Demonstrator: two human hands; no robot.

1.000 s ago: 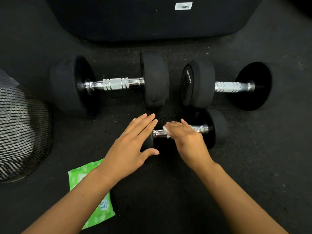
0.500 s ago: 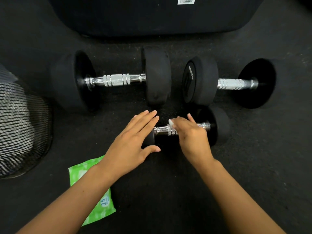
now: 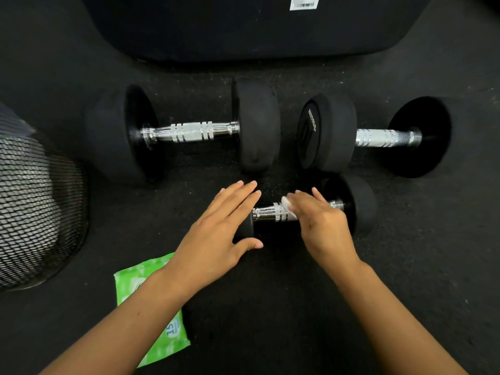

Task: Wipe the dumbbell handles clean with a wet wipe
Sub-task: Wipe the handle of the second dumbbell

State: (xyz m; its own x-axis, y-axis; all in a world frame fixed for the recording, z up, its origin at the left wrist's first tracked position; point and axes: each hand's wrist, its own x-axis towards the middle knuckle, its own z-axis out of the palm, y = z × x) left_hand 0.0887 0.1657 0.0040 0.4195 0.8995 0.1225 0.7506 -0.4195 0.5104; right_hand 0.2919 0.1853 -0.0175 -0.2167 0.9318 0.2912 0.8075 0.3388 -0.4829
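Three black dumbbells with chrome handles lie on the dark floor. The small dumbbell (image 3: 362, 204) is nearest me. My left hand (image 3: 219, 234) rests flat with straight fingers on its left weight, hiding most of it. My right hand (image 3: 322, 226) curls over the small chrome handle (image 3: 267, 212) and holds a white wet wipe (image 3: 286, 205) against it; only a bit of the wipe shows by my fingers. A large dumbbell (image 3: 186, 132) lies at the back left, another large dumbbell (image 3: 384, 138) at the back right.
A green pack of wet wipes (image 3: 162, 336) lies on the floor under my left forearm. A black mesh bin (image 3: 35, 212) stands at the left edge. A large dark padded object (image 3: 243, 25) with a white label runs along the back.
My right hand has slid with the wipe rightward along the small handle, baring more chrome on its left. My left hand has stayed on the weight. The view has shifted slightly.
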